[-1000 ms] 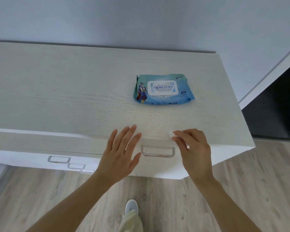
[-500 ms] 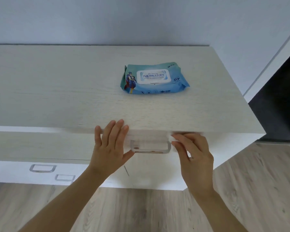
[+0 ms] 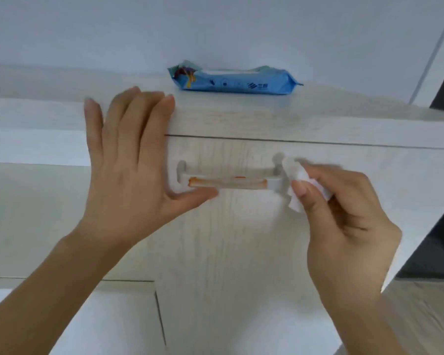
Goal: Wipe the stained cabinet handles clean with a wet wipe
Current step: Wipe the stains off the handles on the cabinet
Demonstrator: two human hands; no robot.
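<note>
R hand (image 3: 344,213) brought wipe (image 3: 296,185) to handle (image 3: 228,182).

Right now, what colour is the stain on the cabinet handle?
Orange, smeared along the bar of the cabinet handle; the head view shows it.

Wet wipe (image 3: 299,179) blurred; forearms cut off.

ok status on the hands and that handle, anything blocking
Left hand open, flat on cabinet front. Right hand pinching wet wipe at handle's right end. Orange stain on bar. Nothing blocking.
</note>
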